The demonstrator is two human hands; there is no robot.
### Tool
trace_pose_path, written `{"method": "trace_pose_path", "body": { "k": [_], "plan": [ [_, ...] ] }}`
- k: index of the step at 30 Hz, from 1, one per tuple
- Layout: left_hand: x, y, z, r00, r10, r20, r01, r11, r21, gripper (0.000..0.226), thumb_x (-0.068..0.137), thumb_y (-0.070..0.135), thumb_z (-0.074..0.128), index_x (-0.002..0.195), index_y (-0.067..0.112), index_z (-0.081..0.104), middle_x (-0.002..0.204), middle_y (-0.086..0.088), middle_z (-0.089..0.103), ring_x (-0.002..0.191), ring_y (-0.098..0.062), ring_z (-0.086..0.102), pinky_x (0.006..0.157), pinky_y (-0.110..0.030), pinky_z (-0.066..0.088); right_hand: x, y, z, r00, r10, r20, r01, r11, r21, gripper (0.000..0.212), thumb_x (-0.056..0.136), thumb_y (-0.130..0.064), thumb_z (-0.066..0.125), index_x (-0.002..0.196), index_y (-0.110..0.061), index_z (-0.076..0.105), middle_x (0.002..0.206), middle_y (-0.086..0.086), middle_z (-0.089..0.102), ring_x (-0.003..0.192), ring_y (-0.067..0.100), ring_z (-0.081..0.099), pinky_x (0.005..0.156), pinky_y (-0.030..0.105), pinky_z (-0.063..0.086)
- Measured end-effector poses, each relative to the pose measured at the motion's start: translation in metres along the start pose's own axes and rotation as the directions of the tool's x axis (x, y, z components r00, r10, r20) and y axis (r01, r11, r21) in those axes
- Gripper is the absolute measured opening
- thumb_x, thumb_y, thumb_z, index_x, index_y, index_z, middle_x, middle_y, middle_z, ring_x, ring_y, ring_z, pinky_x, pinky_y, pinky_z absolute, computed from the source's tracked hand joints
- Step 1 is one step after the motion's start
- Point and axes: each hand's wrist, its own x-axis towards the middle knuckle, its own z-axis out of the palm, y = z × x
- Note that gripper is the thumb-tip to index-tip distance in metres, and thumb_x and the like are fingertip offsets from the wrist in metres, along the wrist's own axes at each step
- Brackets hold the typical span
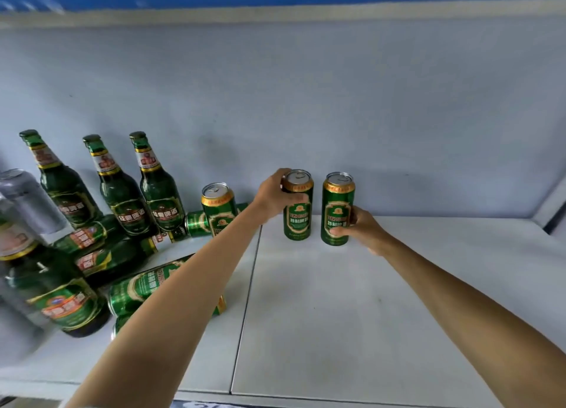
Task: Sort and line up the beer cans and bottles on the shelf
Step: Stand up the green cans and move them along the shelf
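Two tall green beer cans stand upright side by side near the back of the white shelf (337,316). My left hand (275,195) grips the left can (298,214) around its upper part. My right hand (363,228) holds the right can (337,211) low on its side. A third green can (218,207) stands upright just left of my left forearm. Three green bottles (121,190) stand against the back wall at the left. Other green bottles (104,259) and cans (137,286) lie on their sides in front of them, partly hidden by my left arm.
Silver cans (26,198) and a large green bottle (58,294) crowd the far left, blurred. A seam (245,309) splits the shelf board. The pale back wall (306,101) rises behind, and a side wall closes the right end (551,211).
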Motion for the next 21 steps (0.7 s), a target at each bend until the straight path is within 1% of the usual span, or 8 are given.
{"method": "trace_pose_path", "body": {
  "k": [3, 8, 10, 12, 14, 16, 18, 21],
  "plan": [
    [0.004, -0.004, 0.006, 1.0, -0.001, 0.025, 0.001, 1.0, 0.001, 0.068, 0.071, 0.007, 0.081, 0.131, 0.013, 0.05, 0.125, -0.009, 0.061, 0.115, -0.026, 0.057, 0.088, -0.031, 0.048, 0.004, 0.001, -0.005, 1.0, 0.004, 0.011, -0.003, 1.0, -0.013, 0.049, 0.069, 0.006, 0.077, 0.111, -0.012, 0.06, 0.105, 0.007, 0.07, 0.097, 0.02, 0.066, 0.088, 0.035, 0.049],
    [0.01, -0.006, 0.004, 0.997, -0.037, 0.061, 0.04, 0.998, -0.053, 0.067, 0.071, 0.002, 0.079, 0.13, 0.011, 0.049, 0.126, -0.011, 0.061, 0.117, -0.029, 0.056, 0.099, -0.046, 0.049, 0.009, 0.0, -0.011, 0.998, 0.013, 0.062, -0.011, 0.999, -0.038, 0.052, 0.071, 0.007, 0.075, 0.116, -0.014, 0.057, 0.112, 0.009, 0.067, 0.104, 0.021, 0.064, 0.096, 0.04, 0.047],
    [0.01, -0.004, 0.004, 0.995, -0.048, 0.09, 0.053, 0.997, -0.063, 0.066, 0.072, 0.0, 0.077, 0.131, 0.01, 0.048, 0.126, -0.013, 0.06, 0.116, -0.028, 0.056, 0.098, -0.043, 0.049, 0.01, 0.0, -0.012, 0.997, 0.017, 0.074, -0.013, 0.999, -0.043, 0.051, 0.072, 0.006, 0.075, 0.114, -0.017, 0.056, 0.111, 0.005, 0.068, 0.104, 0.02, 0.063, 0.097, 0.039, 0.047],
    [0.01, -0.001, 0.004, 0.99, -0.067, 0.121, 0.077, 0.994, -0.077, 0.068, 0.073, -0.002, 0.076, 0.132, 0.008, 0.046, 0.127, -0.014, 0.059, 0.118, -0.029, 0.055, 0.097, -0.04, 0.048, 0.009, -0.001, -0.012, 0.996, 0.022, 0.086, -0.017, 0.998, -0.054, 0.051, 0.073, 0.003, 0.076, 0.115, -0.017, 0.055, 0.11, 0.003, 0.067, 0.107, 0.02, 0.063, 0.098, 0.039, 0.047],
    [0.008, 0.0, 0.002, 0.984, -0.098, 0.146, 0.107, 0.992, -0.059, 0.075, 0.073, -0.001, 0.077, 0.138, 0.009, 0.04, 0.132, -0.014, 0.056, 0.125, -0.031, 0.051, 0.102, -0.044, 0.045, 0.005, -0.001, -0.011, 0.996, 0.035, 0.08, -0.028, 0.996, -0.086, 0.064, 0.066, -0.011, 0.084, 0.122, -0.015, 0.053, 0.116, 0.004, 0.066, 0.114, 0.023, 0.061, 0.1, 0.041, 0.047],
    [0.005, 0.004, -0.002, 0.98, -0.13, 0.152, 0.131, 0.991, 0.006, 0.094, 0.073, 0.008, 0.079, 0.149, 0.013, 0.023, 0.146, -0.013, 0.044, 0.134, -0.032, 0.043, 0.109, -0.048, 0.038, -0.001, -0.005, -0.012, 1.0, 0.008, 0.022, -0.005, 0.991, -0.135, 0.082, 0.06, -0.021, 0.087, 0.131, -0.015, 0.047, 0.127, 0.0, 0.06, 0.122, 0.021, 0.054, 0.099, 0.037, 0.044],
    [-0.002, 0.013, -0.013, 0.987, -0.1, 0.122, 0.089, 0.992, 0.094, 0.103, 0.075, 0.022, 0.079, 0.152, 0.017, 0.012, 0.153, -0.012, 0.034, 0.139, -0.03, 0.037, 0.111, -0.048, 0.036, -0.009, -0.017, -0.013, 0.988, -0.096, -0.122, 0.072, 0.98, -0.186, 0.088, 0.068, -0.015, 0.084, 0.142, -0.016, 0.037, 0.14, -0.004, 0.047, 0.131, 0.016, 0.042, 0.103, 0.033, 0.036],
    [-0.016, 0.04, -0.043, 0.998, 0.018, 0.054, -0.023, 0.995, 0.093, 0.081, 0.081, 0.032, 0.073, 0.147, 0.019, 0.03, 0.144, -0.009, 0.048, 0.127, -0.025, 0.051, 0.107, -0.04, 0.042, -0.024, -0.049, -0.021, 0.899, -0.311, -0.308, 0.22, 0.93, -0.296, 0.087, 0.074, -0.019, 0.08, 0.147, -0.018, 0.032, 0.152, -0.002, 0.036, 0.138, 0.017, 0.033, 0.113, 0.038, 0.03]
  ]
}}
